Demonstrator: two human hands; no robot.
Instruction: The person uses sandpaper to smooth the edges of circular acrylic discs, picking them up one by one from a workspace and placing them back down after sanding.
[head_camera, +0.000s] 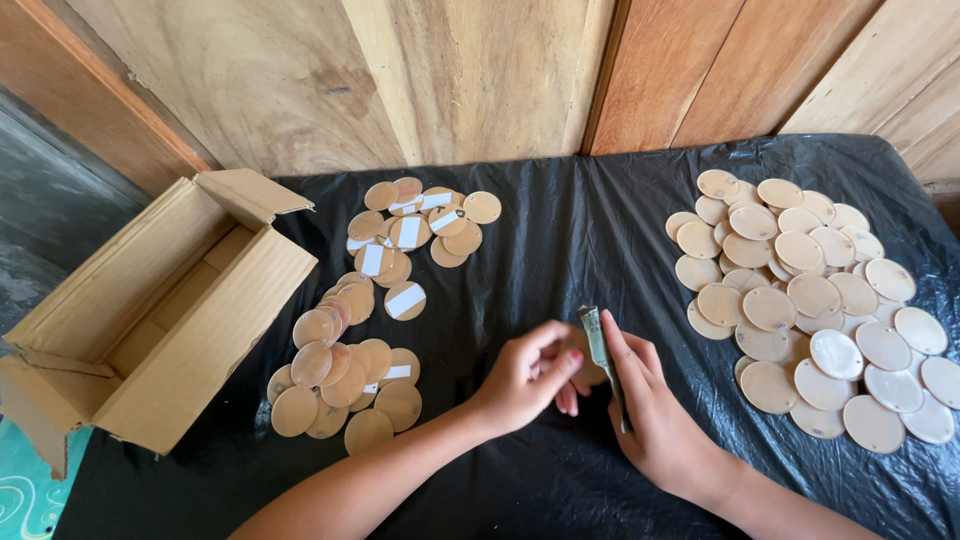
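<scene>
Disc (583, 368) sits at table centre, pinched between left hand (528, 378) at its 9 o'clock and right hand (648, 405) at its 3, whose fingers also clamp a strip (597, 340) running long from 12 to 6 o'clock across it

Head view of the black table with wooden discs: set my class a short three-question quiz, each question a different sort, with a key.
1. True or false: the cardboard box lies on the right of the black sheet.
2. Which pile holds discs with white labels? A. left pile B. right pile
3. Fill in: the right hand holds a thin ____ tool, close to the left hand.

Key: 1 false; 2 A; 3 green.
</scene>
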